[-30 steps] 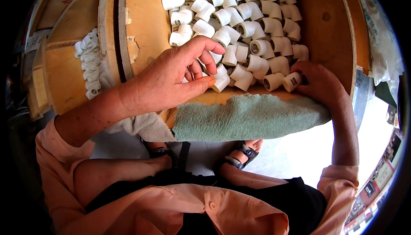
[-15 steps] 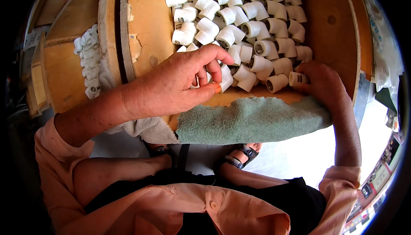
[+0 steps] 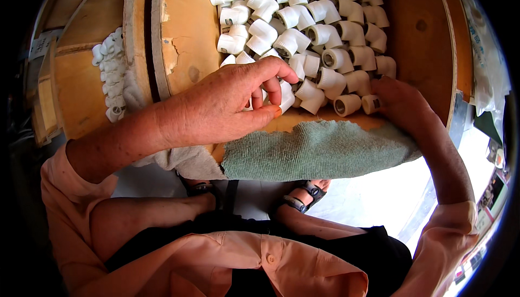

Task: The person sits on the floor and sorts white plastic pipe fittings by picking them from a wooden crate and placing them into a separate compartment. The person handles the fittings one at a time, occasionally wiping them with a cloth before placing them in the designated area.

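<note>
White plastic pipe elbows (image 3: pixel 292 16) lie in rows inside a wooden box (image 3: pixel 184 31). At the box's front right corner, my right hand (image 3: pixel 405 105) is closed around a white pipe elbow (image 3: pixel 371 103); its fingers are partly hidden behind the hand. Just left of that piece lies another elbow (image 3: pixel 347 104), its round opening facing left. My left hand (image 3: pixel 233 99) hovers over the front left part of the pile, fingers loosely curled and thumb apart from the index finger. Nothing shows in its grip, and the elbows behind it are partly covered.
A green cloth (image 3: pixel 319 151) drapes over the box's front edge, with a grey cloth (image 3: pixel 195 162) beside it. Another wooden box (image 3: pixel 86 80) at the left holds smaller white fittings (image 3: pixel 112 75). Clear plastic sheeting (image 3: pixel 485 53) hangs at the right.
My right hand has shifted slightly left and turned with the elbow, so less of that piece shows. My right forearm has swung outward. The left hand stays nearly still.
</note>
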The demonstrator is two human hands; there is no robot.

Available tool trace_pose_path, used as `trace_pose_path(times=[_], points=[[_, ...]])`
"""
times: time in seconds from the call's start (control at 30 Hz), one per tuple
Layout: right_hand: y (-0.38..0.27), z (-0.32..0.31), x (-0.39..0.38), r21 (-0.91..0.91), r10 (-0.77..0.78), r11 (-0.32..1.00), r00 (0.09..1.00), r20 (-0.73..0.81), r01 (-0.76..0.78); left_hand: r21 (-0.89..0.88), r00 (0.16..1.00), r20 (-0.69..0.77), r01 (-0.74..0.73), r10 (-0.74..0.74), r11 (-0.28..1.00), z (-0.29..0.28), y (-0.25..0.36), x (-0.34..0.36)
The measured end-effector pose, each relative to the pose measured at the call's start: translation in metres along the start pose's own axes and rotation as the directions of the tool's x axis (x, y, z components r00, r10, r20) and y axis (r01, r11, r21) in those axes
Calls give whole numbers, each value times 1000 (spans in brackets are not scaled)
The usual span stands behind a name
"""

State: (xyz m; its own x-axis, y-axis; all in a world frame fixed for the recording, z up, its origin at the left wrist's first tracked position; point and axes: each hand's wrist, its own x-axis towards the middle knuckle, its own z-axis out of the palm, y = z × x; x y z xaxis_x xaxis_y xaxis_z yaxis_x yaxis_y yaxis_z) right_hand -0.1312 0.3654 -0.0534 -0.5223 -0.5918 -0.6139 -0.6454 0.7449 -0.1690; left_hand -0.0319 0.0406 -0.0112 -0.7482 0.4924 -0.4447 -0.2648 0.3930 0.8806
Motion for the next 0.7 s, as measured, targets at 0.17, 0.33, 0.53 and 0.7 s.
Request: trace_pose_path(times=[0.17, 0.33, 0.53, 0.7], points=[[-13, -10, 8, -96, 40, 995, 997, 66, -33, 19, 1000, 6, 4, -4, 1000, -1, -2, 1], [-18, -20, -1, 110, 126, 985, 991, 43, -130, 9, 1000, -10, 4, -3, 1000, -1, -2, 0], [-6, -17, 6, 204, 95, 973, 994, 61, -105, 13, 995, -73, -63, 64, 998, -4, 2, -3], [6, -4, 15, 98, 99, 989, 990, 100, -108, 153, 960, -165, -203, 228, 967, -28, 16, -10]])
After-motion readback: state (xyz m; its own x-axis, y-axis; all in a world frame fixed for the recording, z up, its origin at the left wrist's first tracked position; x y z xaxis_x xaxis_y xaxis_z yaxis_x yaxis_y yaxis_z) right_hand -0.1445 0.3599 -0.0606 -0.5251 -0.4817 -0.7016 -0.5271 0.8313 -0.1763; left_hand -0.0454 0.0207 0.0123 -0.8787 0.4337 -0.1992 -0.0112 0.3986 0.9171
